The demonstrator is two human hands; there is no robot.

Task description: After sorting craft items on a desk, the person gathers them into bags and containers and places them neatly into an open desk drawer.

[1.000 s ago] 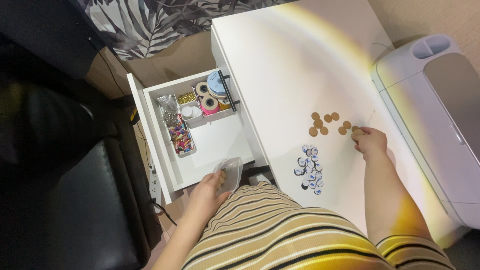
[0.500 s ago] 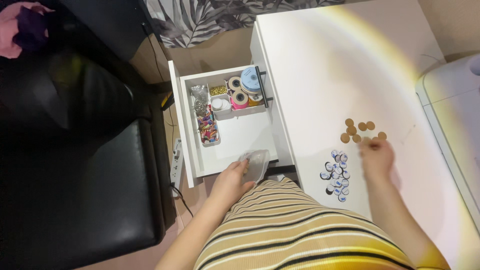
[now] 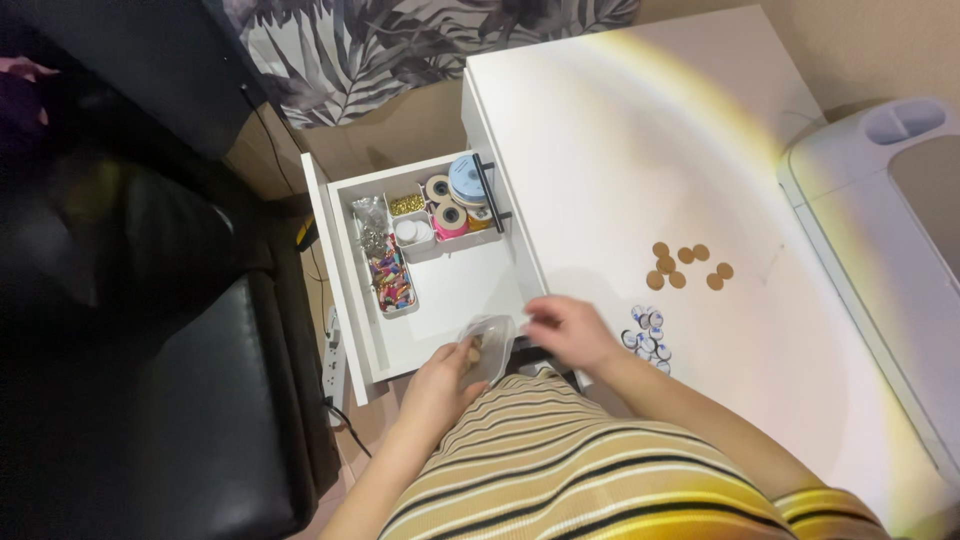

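The left hand (image 3: pixel 440 385) holds a small clear plastic container (image 3: pixel 487 347) over the near edge of the open white drawer (image 3: pixel 455 290), its fingers curled shut around the container's near side. A few small brown pieces show through the clear wall. The right hand (image 3: pixel 565 330) hovers just beside the container's right rim, at the near left corner of the white bench (image 3: pixel 620 150). Its fingers are bent loosely and blurred, so I cannot tell whether they pinch anything.

On the bench, just right of the right hand, lies a cluster of small round white-and-blue buttons (image 3: pixel 648 338). Farther off and to the right sits a loose group of round brown discs (image 3: pixel 685 265), well apart from both hands.

In the far part of the drawer stand rolls of tape, one pale blue spool (image 3: pixel 467 178) and a pink-and-white roll (image 3: pixel 450 220), beside a little white tray with gold bits (image 3: pixel 405 204). Along the drawer's left side a narrow clear tray of small colourful pieces (image 3: pixel 392 282) lies lengthwise. The near half of the drawer floor is bare white.

Left of the drawer is a black leather seat (image 3: pixel 180 400); a white machine with a grey lid (image 3: pixel 890 230) stands at the bench's right. The person's striped tan top (image 3: pixel 560 470) fills the near foreground.
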